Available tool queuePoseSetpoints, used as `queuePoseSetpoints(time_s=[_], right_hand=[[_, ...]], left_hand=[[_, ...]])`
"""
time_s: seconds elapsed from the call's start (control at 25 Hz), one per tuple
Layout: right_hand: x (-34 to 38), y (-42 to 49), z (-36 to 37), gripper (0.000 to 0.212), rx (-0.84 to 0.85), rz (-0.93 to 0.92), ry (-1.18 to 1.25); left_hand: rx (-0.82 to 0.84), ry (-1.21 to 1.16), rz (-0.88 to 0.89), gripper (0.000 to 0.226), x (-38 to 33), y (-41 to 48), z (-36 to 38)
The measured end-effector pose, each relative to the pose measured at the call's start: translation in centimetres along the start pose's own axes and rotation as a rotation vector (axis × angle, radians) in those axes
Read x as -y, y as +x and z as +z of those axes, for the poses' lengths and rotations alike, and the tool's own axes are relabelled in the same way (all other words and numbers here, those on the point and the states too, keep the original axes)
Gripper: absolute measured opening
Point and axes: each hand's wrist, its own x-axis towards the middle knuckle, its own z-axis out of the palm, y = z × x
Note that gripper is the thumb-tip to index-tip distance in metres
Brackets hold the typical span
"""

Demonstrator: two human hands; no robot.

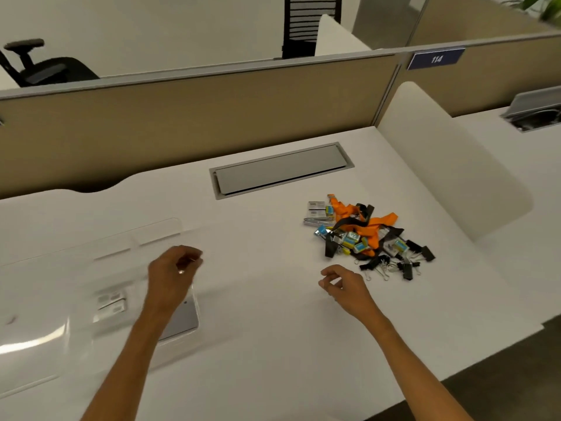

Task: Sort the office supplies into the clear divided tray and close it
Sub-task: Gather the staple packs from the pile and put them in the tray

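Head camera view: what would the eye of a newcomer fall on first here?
The tangled pile of orange and black lanyards, black binder clips and small boxes stands out on the right of the white desk. On the left lies the blurred clear plastic divided tray, with the left hand over it. The right hand, fingers loosely curled, is just in front of the pile.

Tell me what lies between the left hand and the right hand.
Only bare white desk separates the left hand and the right hand, seen in the head view.
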Motion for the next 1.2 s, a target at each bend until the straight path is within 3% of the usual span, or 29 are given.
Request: queuePoseSetpoints(time_s=[0.2,0.44,0.64,0.88,1.0,1.2], right_hand=[[-2.0,3.1,-2.9,0.016,-0.122,0.044,-0.101],[-3.6,6.9,-5.8,0.04,-0.256,0.041,-0.174],[-3.2,9.4,-6.1,0.036,-0.211,-0.033,-0.215],[-2.2,10.7,-4.6,0.019,-0.192,-0.032,-0.142],[-2.1,10.6,-3.7,0.015,-0.203,-0.029,-0.092],[-2.3,10.4,-2.9,0.016,-0.233,0.037,-0.033]], left_hand=[[0.314,-0.052,0.016,0.023,-3.0,-1.1,10.1],[0.539,0.024,0.028,0.025,-5.2,-0.9,18.0],[0.542,0.167,0.039,0.03,-7.0,2.0,22.4],[0.506,0.485,0.3,0.055,-9.5,6.3,27.7],[0.543,0.669,0.421,0.047,-9.7,7.1,29.2],[0.497,0.662,0.463,0.035,-9.0,7.0,28.9]])
